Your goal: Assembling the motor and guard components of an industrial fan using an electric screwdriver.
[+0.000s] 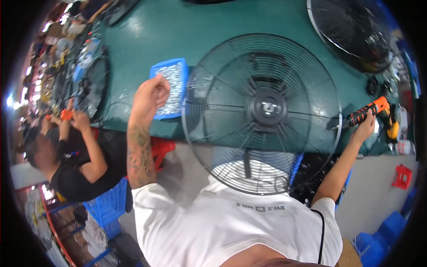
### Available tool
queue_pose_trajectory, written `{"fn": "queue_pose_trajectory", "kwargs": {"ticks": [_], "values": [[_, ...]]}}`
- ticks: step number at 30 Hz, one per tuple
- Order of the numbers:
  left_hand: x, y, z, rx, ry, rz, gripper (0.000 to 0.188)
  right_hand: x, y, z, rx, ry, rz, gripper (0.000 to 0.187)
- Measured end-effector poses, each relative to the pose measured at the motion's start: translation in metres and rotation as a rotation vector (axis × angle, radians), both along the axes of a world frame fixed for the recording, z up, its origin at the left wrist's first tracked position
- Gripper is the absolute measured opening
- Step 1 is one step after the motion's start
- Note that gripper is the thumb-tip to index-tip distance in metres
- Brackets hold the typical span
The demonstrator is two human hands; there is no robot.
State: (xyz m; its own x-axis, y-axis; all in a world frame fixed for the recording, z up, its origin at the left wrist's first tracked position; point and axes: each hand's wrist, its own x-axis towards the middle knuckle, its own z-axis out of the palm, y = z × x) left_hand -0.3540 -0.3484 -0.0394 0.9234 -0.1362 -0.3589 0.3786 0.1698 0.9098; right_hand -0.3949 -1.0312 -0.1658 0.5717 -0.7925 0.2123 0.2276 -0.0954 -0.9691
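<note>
A round black wire fan guard point(268, 109) lies in front of me, its near part reaching past the table's edge over my shirt. At its right rim my right hand point(365, 127) grips an orange-and-black electric screwdriver point(368, 111), whose bit points left toward the wires. My left hand point(152, 97) is over the blue tray point(153, 70) of small silvery screws point(177, 89), left of the guard. Its fingers are curled in with the thumb against them; whatever they may hold is too small to see.
The green table point(133, 40) carries another black fan guard point(351, 31) at the far right. A co-worker point(75, 164) sits at the left, hands raised near an orange tool. Blue crates point(106, 204) and a red stool point(162, 149) stand below the table's edge.
</note>
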Motion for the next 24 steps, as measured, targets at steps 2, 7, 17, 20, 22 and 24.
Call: {"fn": "queue_pose_trajectory", "kwargs": {"ticks": [2,7,17,20,22,24], "values": [[-0.012,-0.029,0.018,0.16,-0.089,-0.073,0.045,-0.01,-0.021,0.023,0.036,-0.17,-0.073,0.032],[-0.038,-0.124,0.039,0.351,-0.308,-0.408,0.02,-0.037,0.056,0.159,0.006,-0.513,0.076,0.051],[-0.061,-0.23,0.019,0.424,-0.895,-0.694,0.015,-0.04,0.179,0.226,0.214,-0.724,1.218,0.048],[-0.064,-0.234,0.019,0.461,-0.994,-0.697,0.017,-0.042,0.191,0.216,0.1,-0.783,1.168,0.047],[-0.064,-0.236,0.019,0.458,-1.017,-0.678,0.019,-0.038,0.196,0.213,0.133,-0.805,1.251,0.048],[-0.065,-0.234,0.017,0.463,-1.035,-0.648,0.021,-0.035,0.193,0.213,0.087,-0.774,1.294,0.048]]}}
